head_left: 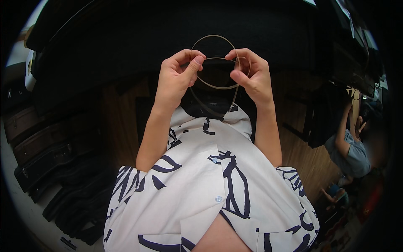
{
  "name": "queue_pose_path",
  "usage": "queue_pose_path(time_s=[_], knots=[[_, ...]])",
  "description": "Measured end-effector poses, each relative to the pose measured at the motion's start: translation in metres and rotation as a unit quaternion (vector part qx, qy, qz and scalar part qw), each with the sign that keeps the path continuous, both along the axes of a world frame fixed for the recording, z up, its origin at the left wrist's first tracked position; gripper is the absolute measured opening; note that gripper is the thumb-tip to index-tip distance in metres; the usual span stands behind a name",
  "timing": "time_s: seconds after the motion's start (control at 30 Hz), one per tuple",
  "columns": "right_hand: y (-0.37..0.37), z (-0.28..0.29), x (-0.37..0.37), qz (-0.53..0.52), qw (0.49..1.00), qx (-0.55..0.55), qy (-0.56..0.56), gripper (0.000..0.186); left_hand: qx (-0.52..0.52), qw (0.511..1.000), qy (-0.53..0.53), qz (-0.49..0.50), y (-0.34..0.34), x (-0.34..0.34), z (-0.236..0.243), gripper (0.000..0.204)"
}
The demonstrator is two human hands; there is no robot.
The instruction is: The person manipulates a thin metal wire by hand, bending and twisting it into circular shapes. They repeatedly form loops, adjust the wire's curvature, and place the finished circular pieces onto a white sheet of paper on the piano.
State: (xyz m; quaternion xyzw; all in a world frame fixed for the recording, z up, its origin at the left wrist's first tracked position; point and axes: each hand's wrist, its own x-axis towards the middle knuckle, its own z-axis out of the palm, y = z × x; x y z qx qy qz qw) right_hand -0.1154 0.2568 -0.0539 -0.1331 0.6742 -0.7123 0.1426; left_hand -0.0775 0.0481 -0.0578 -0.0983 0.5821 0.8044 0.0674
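A coil of thin, pale gold instrument string is stretched between my two hands in front of my chest, its loops overlapping. My left hand pinches the coil's left side between thumb and fingers. On the other side, my right hand has its fingers curled round the loops, with the thumb and index fingertip apart. One larger, fainter loop hangs lower, over the dark area at my lap. The string's ends cannot be made out.
A black surface lies beyond my hands. Several dark instrument cases line the left side. At the right, a person in a grey-blue top sits nearby, and a second person in a teal top shows farther off. Wooden floor shows between.
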Motion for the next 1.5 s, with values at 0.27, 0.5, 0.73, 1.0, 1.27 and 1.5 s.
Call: queue_pose_path(time_s=[0.27, 0.5, 0.73, 1.0, 1.27, 1.5], knots=[[0.04, 0.013, -0.009, 0.054, 0.989, 0.109, 0.079, 0.036, -0.212, 0.971, 0.062, -0.093, -0.066, 0.011, 0.01, 0.015], [0.071, 0.009, -0.01, -0.051, 0.998, 0.0, 0.027, 0.016, -0.137, 0.982, 0.089, 0.095, -0.118, 0.024, 0.01, 0.027], [0.104, 0.011, -0.022, -0.153, 0.95, -0.264, -0.072, 0.012, -0.23, 0.949, 0.092, 0.197, -0.206, 0.062, 0.03, 0.009], [0.145, 0.072, -0.097, -0.104, 0.897, -0.428, -0.038, 0.021, -0.29, 0.935, 0.031, 0.204, -0.309, 0.116, 0.024, 0.018], [0.027, 0.211, -0.27, 0.06, 0.925, -0.374, 0.033, 0.009, 0.051, 0.945, 0.231, 0.224, -0.287, 0.061, 0.015, 0.023], [-0.144, 0.194, -0.352, -0.019, 0.979, -0.194, -0.055, 0.02, 0.126, 0.948, 0.249, 0.15, -0.218, 0.0, 0.02, 0.012]])
